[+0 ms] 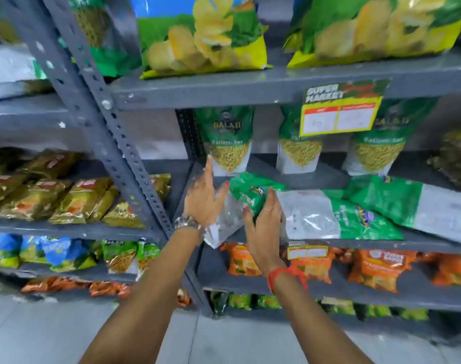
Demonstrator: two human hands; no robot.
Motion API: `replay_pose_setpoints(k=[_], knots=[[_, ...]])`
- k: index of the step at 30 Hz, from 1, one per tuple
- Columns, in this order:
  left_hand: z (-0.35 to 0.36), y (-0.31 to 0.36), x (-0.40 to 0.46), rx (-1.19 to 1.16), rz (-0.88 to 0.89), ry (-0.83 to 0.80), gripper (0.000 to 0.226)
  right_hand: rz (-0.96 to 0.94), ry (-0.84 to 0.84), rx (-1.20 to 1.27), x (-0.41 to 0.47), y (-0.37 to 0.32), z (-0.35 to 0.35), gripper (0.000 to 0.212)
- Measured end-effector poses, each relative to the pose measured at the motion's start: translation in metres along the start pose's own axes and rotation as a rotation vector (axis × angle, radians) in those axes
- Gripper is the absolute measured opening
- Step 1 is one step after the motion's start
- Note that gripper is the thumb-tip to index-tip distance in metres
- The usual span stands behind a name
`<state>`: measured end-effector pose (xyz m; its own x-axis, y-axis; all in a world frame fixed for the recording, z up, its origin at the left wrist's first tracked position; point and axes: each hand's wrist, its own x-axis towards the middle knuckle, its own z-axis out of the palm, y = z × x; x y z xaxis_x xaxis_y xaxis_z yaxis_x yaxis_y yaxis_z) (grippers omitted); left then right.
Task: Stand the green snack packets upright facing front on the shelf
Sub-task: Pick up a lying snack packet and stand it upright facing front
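Judging the uprighting step in hand, we find one tilted packet (243, 199) at the shelf's (355, 244) near left edge, pressed between left hand (201, 198) and right hand (263, 228), fingers spread straight. Next move: tip it upright, front outward.

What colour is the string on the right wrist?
The string is red; the head view shows it.

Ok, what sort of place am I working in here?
Most likely a supermarket aisle. Grey metal shelves hold rows of bagged snacks, green packets on this level and orange packets below. A yellow price tag clipped to the shelf edge reads Super Market.
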<state>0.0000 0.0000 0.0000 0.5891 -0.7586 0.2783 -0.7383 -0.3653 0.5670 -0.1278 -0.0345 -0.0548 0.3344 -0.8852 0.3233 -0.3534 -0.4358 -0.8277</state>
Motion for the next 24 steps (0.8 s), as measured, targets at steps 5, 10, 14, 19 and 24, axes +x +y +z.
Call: replay_pose_setpoints(k=[5, 10, 14, 19, 24], knots=[[0.013, -0.035, 0.056, 0.016, -0.399, -0.337, 0.045, 0.334, 0.080, 0.222, 0.007, 0.014, 0.039, 0.053], [0.013, -0.044, 0.078, 0.112, -0.407, -0.555, 0.031, 0.581, 0.147, 0.238, 0.020, 0.029, 0.057, 0.031], [0.021, -0.057, 0.088, 0.035, -0.513, -0.575, 0.039, 0.701, 0.196, 0.293, 0.030, 0.035, 0.064, 0.021], [0.024, -0.062, 0.092, 0.004, -0.555, -0.551, 0.040, 0.778, 0.245, 0.308, 0.036, 0.038, 0.062, 0.022], [0.017, -0.067, 0.088, -0.022, -0.550, -0.492, 0.027, 0.792, 0.337, 0.372, 0.035, 0.028, 0.051, 0.017]])
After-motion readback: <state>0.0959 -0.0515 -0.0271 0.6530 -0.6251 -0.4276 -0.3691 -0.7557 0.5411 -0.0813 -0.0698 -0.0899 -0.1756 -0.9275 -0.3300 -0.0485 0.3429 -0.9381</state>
